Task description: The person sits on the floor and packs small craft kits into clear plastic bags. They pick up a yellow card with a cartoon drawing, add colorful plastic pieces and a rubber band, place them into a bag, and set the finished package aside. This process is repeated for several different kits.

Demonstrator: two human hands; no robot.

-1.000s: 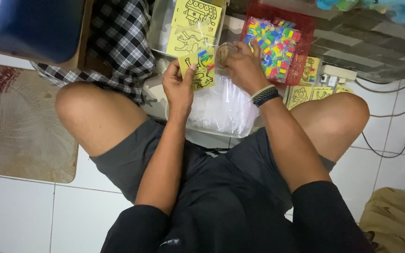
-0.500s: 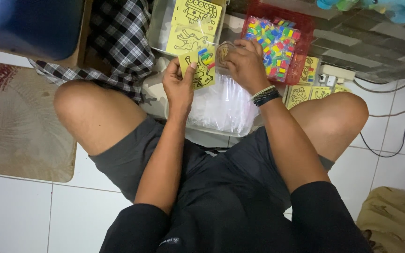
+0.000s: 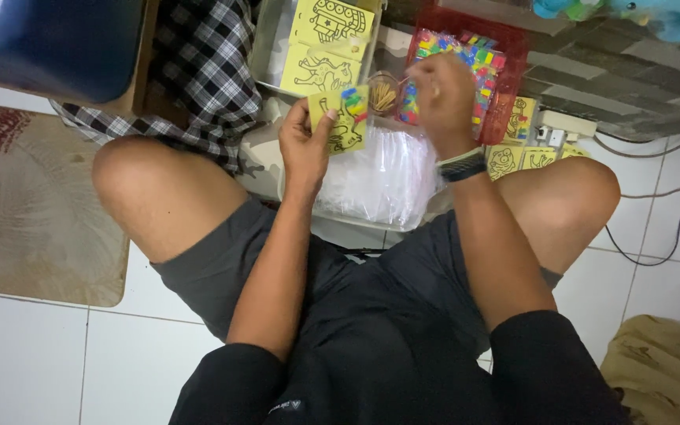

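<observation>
Right hand (image 3: 442, 98) lifted, grip contents unclear | left hand (image 3: 308, 142) holds yellow card (image 3: 341, 122)

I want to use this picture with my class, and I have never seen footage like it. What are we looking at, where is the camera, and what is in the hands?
There is no machine here. The one picture comes from a camera worn on a person's head, looking down at their own lap, knees and two bare hands as they sit above a white tiled floor.

The left hand holds up a small yellow card with a black outline drawing and a few coloured pieces at its top. The right hand, with a wristband, is raised over a red basket of bright coloured pieces; whether it pinches anything is too small to tell.

Below the hands lies a heap of clear plastic bags. A tray holds more yellow cards. A checked cloth and a mat lie to the left.
</observation>
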